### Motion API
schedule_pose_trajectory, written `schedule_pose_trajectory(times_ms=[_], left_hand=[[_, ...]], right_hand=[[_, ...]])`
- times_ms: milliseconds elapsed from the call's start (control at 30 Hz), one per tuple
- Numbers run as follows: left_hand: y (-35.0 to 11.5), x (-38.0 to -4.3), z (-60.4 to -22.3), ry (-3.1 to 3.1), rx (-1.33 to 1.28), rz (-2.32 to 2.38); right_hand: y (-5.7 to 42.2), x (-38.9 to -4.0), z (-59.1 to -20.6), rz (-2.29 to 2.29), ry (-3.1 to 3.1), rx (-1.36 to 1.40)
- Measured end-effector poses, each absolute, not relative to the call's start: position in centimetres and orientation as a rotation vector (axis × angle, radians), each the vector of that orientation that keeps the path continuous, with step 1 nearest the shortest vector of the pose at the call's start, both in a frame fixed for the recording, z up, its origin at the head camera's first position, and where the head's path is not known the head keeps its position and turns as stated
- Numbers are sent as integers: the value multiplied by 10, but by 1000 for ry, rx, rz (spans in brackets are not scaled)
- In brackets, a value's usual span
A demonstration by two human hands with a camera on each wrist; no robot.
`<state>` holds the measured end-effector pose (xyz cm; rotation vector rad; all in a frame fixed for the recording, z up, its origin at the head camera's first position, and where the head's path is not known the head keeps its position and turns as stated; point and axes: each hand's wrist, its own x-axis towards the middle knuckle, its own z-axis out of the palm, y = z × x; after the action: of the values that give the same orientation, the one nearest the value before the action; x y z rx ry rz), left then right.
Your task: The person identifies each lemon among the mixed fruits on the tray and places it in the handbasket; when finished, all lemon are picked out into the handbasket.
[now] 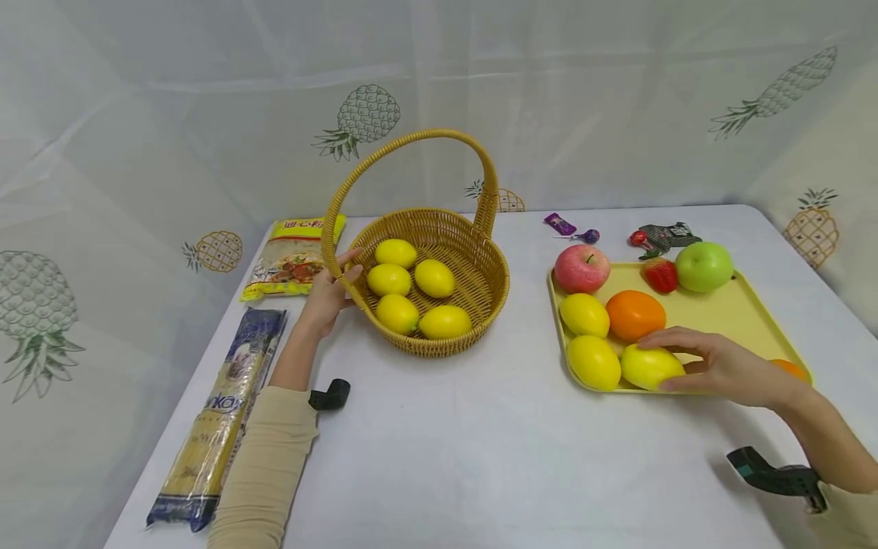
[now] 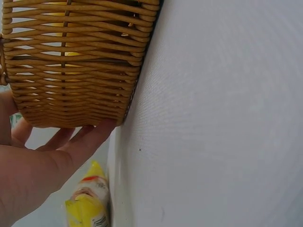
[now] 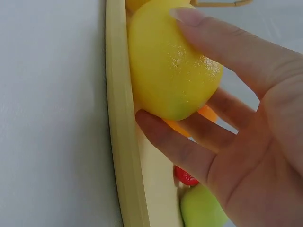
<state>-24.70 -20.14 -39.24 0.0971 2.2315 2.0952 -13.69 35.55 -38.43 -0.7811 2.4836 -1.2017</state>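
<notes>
A wicker basket (image 1: 480, 320) with a tall arched handle stands at the centre back, several lemons (image 1: 434, 279) inside it. My left hand (image 1: 328, 297) grips its left side near the foot of the handle; in the left wrist view, the fingers (image 2: 87, 142) lie against the woven wall. On the right, my right hand (image 1: 720, 366) holds a lemon (image 1: 652, 367) between thumb and fingers at the front edge of a yellow tray (image 1: 730, 320). Seen from the right wrist, the thumb presses one side of this lemon (image 3: 173, 61) and the fingers curl round the other.
Two more lemons (image 1: 594, 363), an orange (image 1: 635, 316), a pink apple (image 1: 581, 268), a strawberry (image 1: 660, 275) and a green apple (image 1: 704, 267) are on the tray. Wrapped candies (image 1: 560, 223) lie behind it. A noodle packet (image 1: 291, 259) and a long pasta packet (image 1: 218, 419) lie at left.
</notes>
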Motion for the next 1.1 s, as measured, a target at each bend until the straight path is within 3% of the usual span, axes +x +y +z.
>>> schedule_pose_trajectory(times_ms=[200,433,733,1100], left_hand=[[-204,-246,-391,2240,102,2100],[-207,-245,-389,2260,105,2104],[-205,-245,-391,2236,76,2100],[-200,-246,-393,2217,84,2111]], right_hand=[[355,-139,-379,-1234,2515,-805],[339,-160,-344,-1354,2457,-787],[246,-216,-299,-1288,2339,-780],[130,-277,-317,-1216,2133,-660]])
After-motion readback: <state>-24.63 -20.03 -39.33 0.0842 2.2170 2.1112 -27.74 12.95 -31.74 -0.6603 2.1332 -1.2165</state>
